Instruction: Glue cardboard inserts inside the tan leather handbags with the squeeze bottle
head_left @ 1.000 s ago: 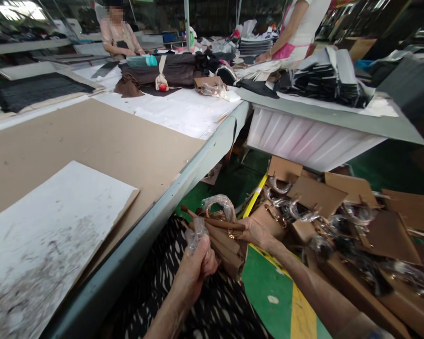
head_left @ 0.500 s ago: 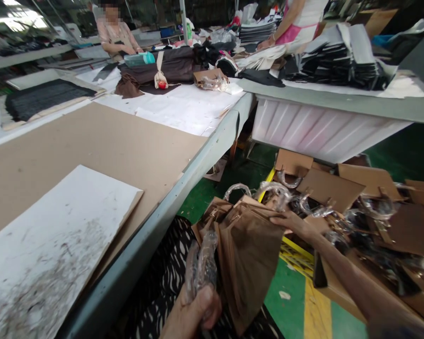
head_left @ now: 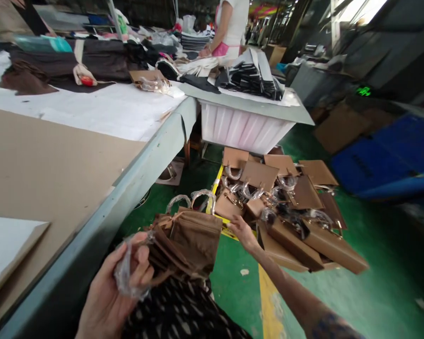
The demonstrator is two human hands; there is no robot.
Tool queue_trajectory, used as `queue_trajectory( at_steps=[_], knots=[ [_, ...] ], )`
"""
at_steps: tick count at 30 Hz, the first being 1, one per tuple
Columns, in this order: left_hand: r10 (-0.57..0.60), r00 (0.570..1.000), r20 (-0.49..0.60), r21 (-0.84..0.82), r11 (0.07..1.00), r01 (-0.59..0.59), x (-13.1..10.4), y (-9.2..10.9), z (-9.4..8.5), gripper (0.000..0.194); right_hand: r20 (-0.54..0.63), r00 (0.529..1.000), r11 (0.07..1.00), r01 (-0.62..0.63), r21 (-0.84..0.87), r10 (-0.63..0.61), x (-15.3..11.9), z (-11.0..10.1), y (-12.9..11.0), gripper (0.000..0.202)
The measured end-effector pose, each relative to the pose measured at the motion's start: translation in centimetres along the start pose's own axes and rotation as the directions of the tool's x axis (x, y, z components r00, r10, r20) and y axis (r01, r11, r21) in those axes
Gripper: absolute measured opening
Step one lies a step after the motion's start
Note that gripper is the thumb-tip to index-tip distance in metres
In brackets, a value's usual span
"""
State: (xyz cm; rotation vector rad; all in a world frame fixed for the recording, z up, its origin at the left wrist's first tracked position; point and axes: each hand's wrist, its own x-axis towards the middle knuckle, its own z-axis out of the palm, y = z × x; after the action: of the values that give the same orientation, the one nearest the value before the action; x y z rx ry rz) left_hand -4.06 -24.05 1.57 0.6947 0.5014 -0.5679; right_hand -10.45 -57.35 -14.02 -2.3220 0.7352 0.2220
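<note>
My left hand (head_left: pixel 118 278) is wrapped around a bag handle (head_left: pixel 125 269) covered in clear plastic. The brown handbag (head_left: pixel 194 240), turned with its fabric lining outward, rests over my lap beside that hand. Two more plastic-covered loops (head_left: pixel 203 193) stick up behind it. To the right of the bag, my right hand (head_left: pixel 242 231) is off it, fingers stretched out and nothing in them. Its fingertips are close to the rim of a yellow crate (head_left: pixel 229 229) filled with several tan and brown handbags (head_left: pixel 259 175).
On the left runs a worktable (head_left: pixel 141 165) with board and white paper on it. A white plastic bin (head_left: pixel 243 123) stands under the far table. Blue boxes (head_left: pixel 388 155) are at the right. One person (head_left: pixel 229 28) stands behind stacked black pieces (head_left: pixel 256 77).
My view has swung to the right. My right hand has let go of the bag and moved toward the crate. My left hand has risen with the wrapped handle, and the bag has tilted.
</note>
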Motion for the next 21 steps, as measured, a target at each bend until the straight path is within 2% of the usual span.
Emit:
queue_trajectory(
  at_steps=[3, 6, 8, 11, 14, 17, 21],
  knots=[
    [0.094, 0.99, -0.108, 0.011, 0.996, -0.094, 0.7, 0.2, 0.7, 0.006, -0.093, 0.994, 0.955, -0.083, -0.285, 0.059, -1.9, -5.1, 5.0, 0.039],
    [0.128, 0.991, -0.05, 0.069, 0.99, -0.124, 1.1, -0.8, 1.0, 0.005, -0.2, 0.96, 0.821, -0.272, -0.501, 0.196, -3.5, -9.5, 10.1, 0.027],
    [0.101, 0.995, 0.01, 0.084, 0.991, -0.101, 1.2, -1.7, 1.0, 0.01, -0.228, 0.937, 0.731, -0.349, -0.587, 0.265, -4.2, -11.0, 12.6, 0.023],
    [0.062, 0.997, 0.044, 0.062, 0.996, -0.065, 1.5, -2.4, 0.7, 0.014, -0.21, 0.93, 0.656, -0.362, -0.662, 0.3, -4.4, -11.5, 14.9, 0.025],
    [0.043, 0.999, 0.031, 0.028, 0.999, -0.044, 1.9, -2.2, 0.2, 0.013, -0.159, 0.944, 0.644, -0.314, -0.697, 0.288, -3.6, -11.3, 15.8, 0.026],
    [0.025, 1.0, 0.002, 0.01, 1.0, -0.025, 2.3, -2.0, -0.1, 0.013, -0.127, 0.955, 0.655, -0.277, -0.703, 0.268, -1.6, -11.3, 15.6, 0.022],
    [0.02, 1.0, -0.021, 0.001, 1.0, -0.02, 2.7, -2.2, 0.1, 0.015, -0.155, 0.966, 0.696, -0.257, -0.67, 0.208, 2.2, -10.5, 13.8, 0.022]
  ],
)
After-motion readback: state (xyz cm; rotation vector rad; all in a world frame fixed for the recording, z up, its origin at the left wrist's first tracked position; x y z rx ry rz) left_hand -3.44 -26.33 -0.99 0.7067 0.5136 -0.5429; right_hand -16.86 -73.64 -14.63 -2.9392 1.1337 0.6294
